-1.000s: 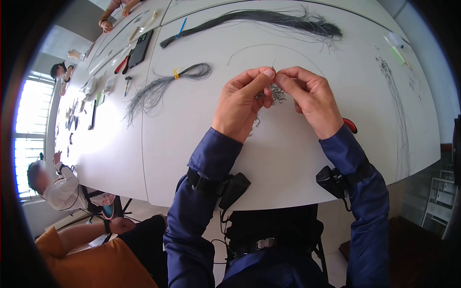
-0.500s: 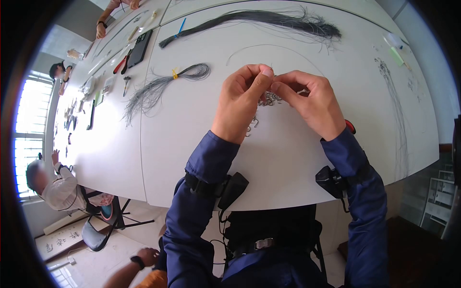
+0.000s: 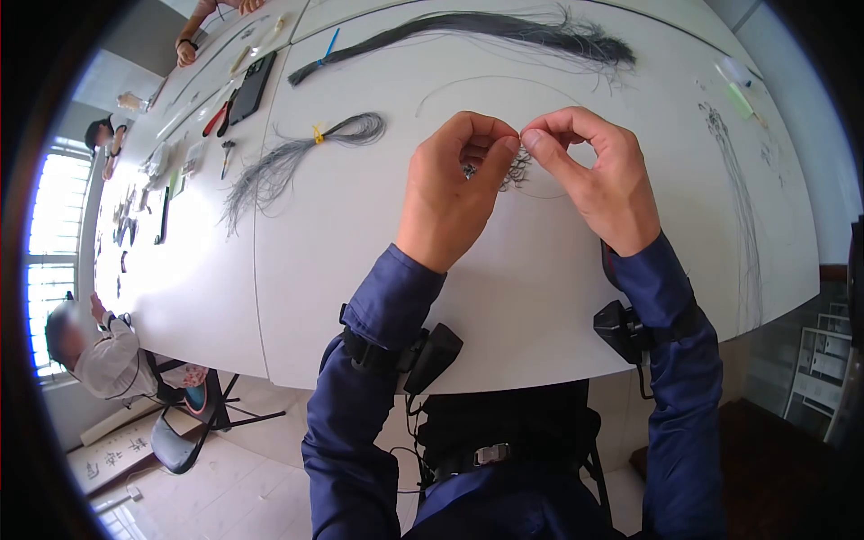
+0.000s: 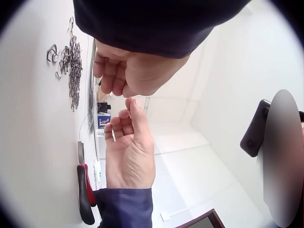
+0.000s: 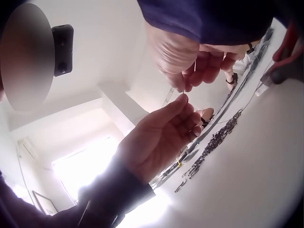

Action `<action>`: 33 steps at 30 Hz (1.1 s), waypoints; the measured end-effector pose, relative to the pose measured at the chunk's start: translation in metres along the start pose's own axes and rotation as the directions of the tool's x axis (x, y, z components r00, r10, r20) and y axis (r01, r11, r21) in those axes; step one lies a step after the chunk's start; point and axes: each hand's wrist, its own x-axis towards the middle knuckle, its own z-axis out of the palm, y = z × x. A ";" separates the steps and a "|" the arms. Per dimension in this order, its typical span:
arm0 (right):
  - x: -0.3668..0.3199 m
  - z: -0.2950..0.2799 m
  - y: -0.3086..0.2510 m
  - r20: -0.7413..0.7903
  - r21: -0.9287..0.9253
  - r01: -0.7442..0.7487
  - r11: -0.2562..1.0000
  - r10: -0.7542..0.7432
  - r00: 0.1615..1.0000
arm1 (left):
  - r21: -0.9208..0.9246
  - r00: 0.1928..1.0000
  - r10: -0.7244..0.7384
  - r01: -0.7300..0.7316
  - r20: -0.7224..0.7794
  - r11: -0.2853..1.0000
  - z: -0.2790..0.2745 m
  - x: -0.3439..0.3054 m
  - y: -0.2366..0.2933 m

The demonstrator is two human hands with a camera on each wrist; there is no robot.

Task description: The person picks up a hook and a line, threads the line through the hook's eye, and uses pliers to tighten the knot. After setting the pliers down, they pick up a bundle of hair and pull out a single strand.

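Both hands meet fingertip to fingertip over the table. My left hand [image 3: 445,193] pinches between thumb and forefinger, and my right hand [image 3: 616,184] does the same just opposite. A very thin strand [image 5: 184,91] shows between the fingertips in the right wrist view; its ends are hidden by the fingers. Beneath the hands lies a pile of small dark metal hooks [image 4: 75,71], partly covered by the left hand in the head view. Beyond the hands, a thin wire [image 3: 490,77] arcs over the white table.
Pliers with red and black handles [image 4: 85,190] lie by the right wrist. Further off are a long dark wire bundle [image 3: 468,34], a yellow-tied bundle [image 3: 306,155], loose strands [image 3: 740,198] at right, a black phone [image 3: 253,87] and a second pair of pliers [image 3: 219,119]. Other people sit at left.
The fingertips have drawn slightly apart and the right hand has opened out a little to the right. A person in orange at lower left has left the view.
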 end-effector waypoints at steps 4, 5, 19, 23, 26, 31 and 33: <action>0.000 0.000 0.002 -0.004 0.028 -0.017 0.999 0.017 1.000 | -0.144 1.000 -0.018 0.019 0.010 0.989 -0.001 0.000 -0.002; 0.000 0.000 0.002 0.002 0.026 -0.016 1.000 0.016 1.000 | -0.169 0.999 -0.049 0.052 0.023 0.984 -0.002 0.001 -0.001; 0.001 0.000 0.003 0.016 0.008 -0.052 0.999 0.052 0.999 | -0.206 0.986 -0.162 0.169 0.051 0.964 -0.007 0.002 0.003; 0.000 0.005 0.004 0.011 0.056 -0.049 0.997 0.048 0.999 | -0.172 0.980 -0.192 0.198 0.048 0.965 -0.007 0.001 0.004; -0.001 0.006 0.012 -0.008 0.039 -0.009 0.999 0.009 1.000 | -0.157 0.980 -0.183 0.193 0.074 0.968 -0.007 0.001 0.005; 0.000 -0.002 0.001 0.107 0.052 -0.108 0.993 0.102 0.989 | -0.135 0.968 -0.229 0.242 0.104 0.961 -0.010 0.001 0.008; 0.000 -0.004 0.001 0.138 0.052 -0.122 0.991 0.114 0.984 | -0.138 0.967 -0.229 0.243 0.112 0.960 -0.012 0.002 0.007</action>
